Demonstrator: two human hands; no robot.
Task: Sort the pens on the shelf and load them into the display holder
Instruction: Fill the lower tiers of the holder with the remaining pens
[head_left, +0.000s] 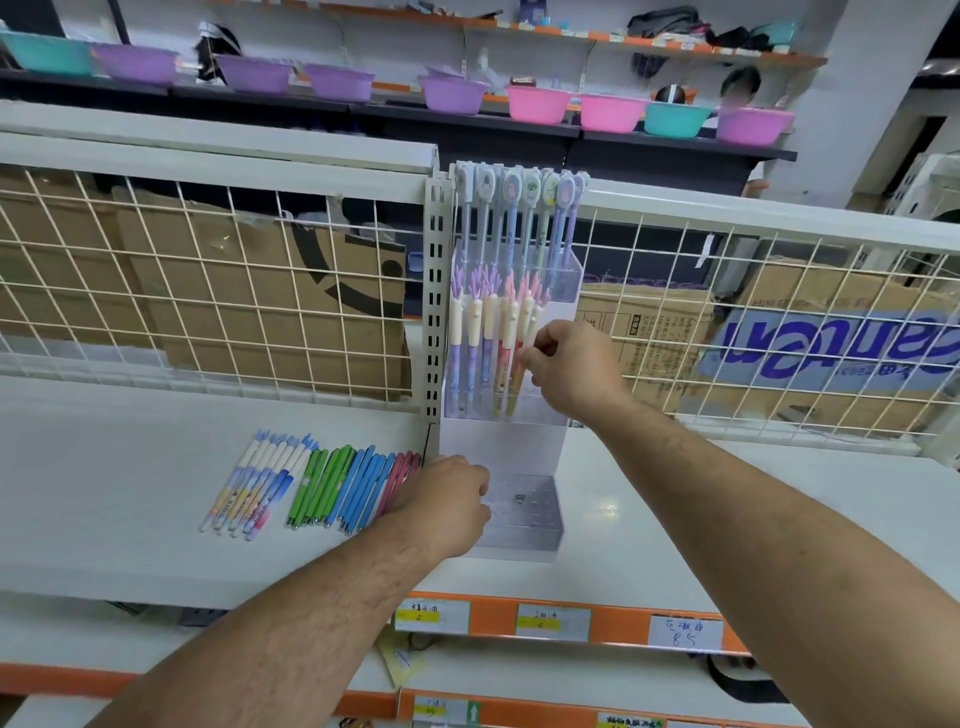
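Observation:
A clear tiered display holder stands upright on the white shelf. Its top tier holds tall pens with round character tops. The middle tier holds several cream pens with purple and pink antlers. My right hand pinches one antler pen at the right end of that row. The bottom tier looks empty of pens. My left hand rests against the holder's lower left side, fingers curled. Left of it lie rows of loose pens: cream-topped, green, blue, pink.
A white wire grid backs the shelf, with cardboard boxes behind it. A slotted upright post stands just left of the holder. Orange price strips edge the shelf front. Coloured plastic bowls line a far shelf.

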